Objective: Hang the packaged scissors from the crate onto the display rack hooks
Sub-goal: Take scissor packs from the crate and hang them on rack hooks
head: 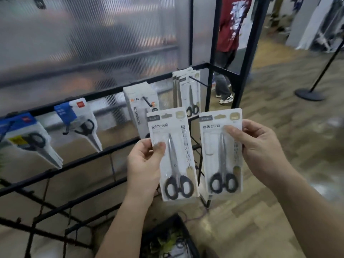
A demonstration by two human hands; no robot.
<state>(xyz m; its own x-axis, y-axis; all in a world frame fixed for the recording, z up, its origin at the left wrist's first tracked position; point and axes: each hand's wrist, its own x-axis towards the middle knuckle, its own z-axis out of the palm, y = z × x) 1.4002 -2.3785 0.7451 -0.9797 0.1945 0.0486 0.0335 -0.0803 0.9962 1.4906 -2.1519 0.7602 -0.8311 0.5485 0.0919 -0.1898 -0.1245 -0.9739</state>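
My left hand point(144, 164) grips one white pack of black-handled scissors point(174, 155) by its left edge. My right hand point(260, 148) holds a second matching pack point(221, 155) by its upper right edge. Both packs are upright, side by side, in front of the black display rack point(74, 101). Just behind them, matching packs point(188, 92) hang on a hook point(198, 81) at the rack's right end. The dark crate point(173, 239) sits on the floor below my arms, with more packs inside.
Other scissor packs hang along the rack's top bar: a white stack point(137, 107) and blue-topped packs point(81, 121) point(28, 140) to the left. A person in a red shirt point(230, 25) stands behind the rack. A stanchion base point(310, 94) is on the floor at right.
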